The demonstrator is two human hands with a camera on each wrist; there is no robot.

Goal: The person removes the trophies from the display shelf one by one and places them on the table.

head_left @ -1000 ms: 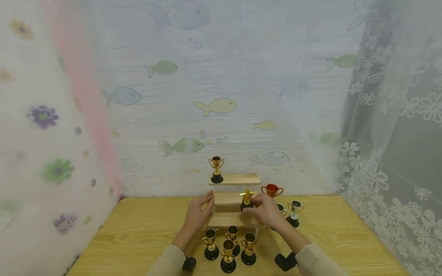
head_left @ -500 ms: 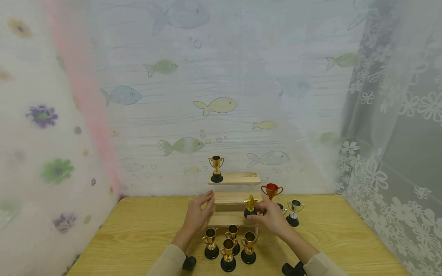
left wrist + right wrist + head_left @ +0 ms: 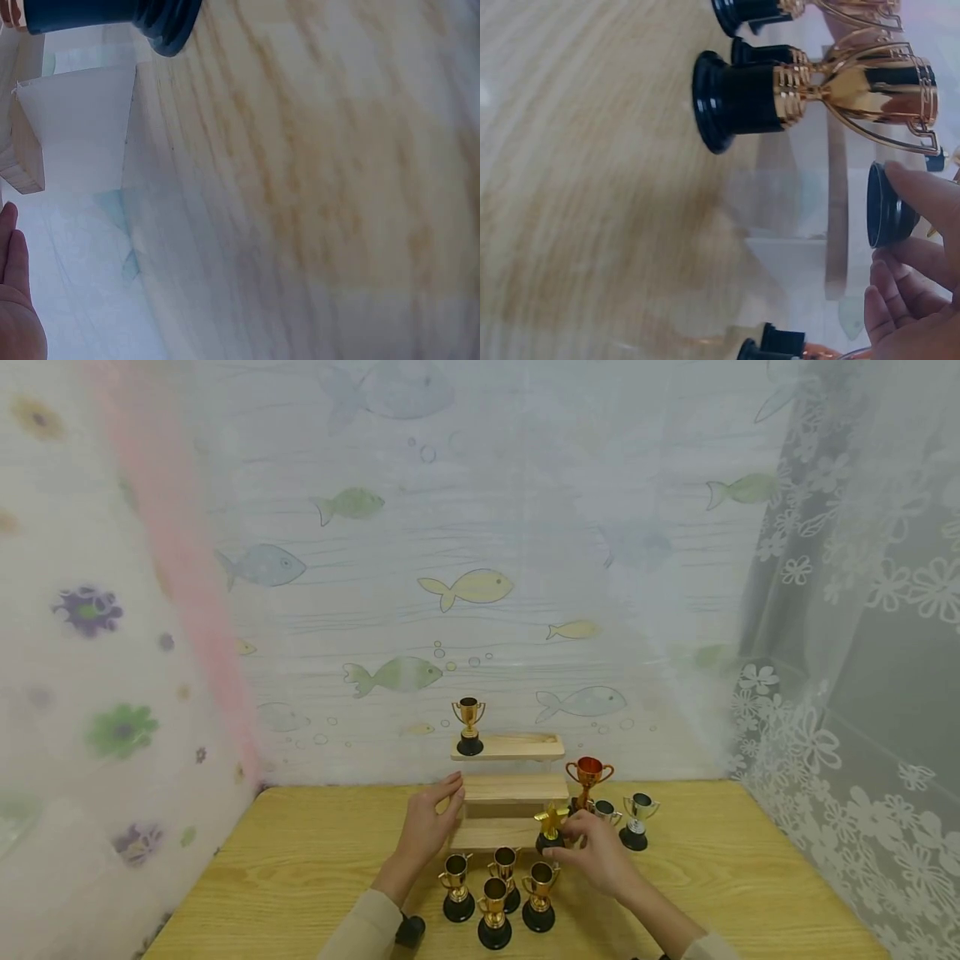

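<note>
A gold star trophy [image 3: 551,823] on a black base is pinched by my right hand [image 3: 603,850], at the right end of the lowest step of a wooden tiered stand [image 3: 514,788]. In the right wrist view the underside of its black base [image 3: 889,206] shows between thumb and fingers, apart from the table. My left hand [image 3: 426,820] touches the stand's left side with straight fingers; in the left wrist view those fingers [image 3: 18,259] lie near a wooden shelf end. A gold cup trophy [image 3: 468,727] stands on the top step's left end.
Several gold cups [image 3: 495,910] with black bases stand on the wooden table [image 3: 315,868] before the stand. To its right are a red-bronze cup [image 3: 589,772] and two silver cups, one silver cup [image 3: 640,820] farther right. A fish-patterned curtain [image 3: 480,527] hangs behind.
My right hand has carried the star trophy down and slightly right, from near the middle step to the lowest step's right end. The left hand stays in place.
</note>
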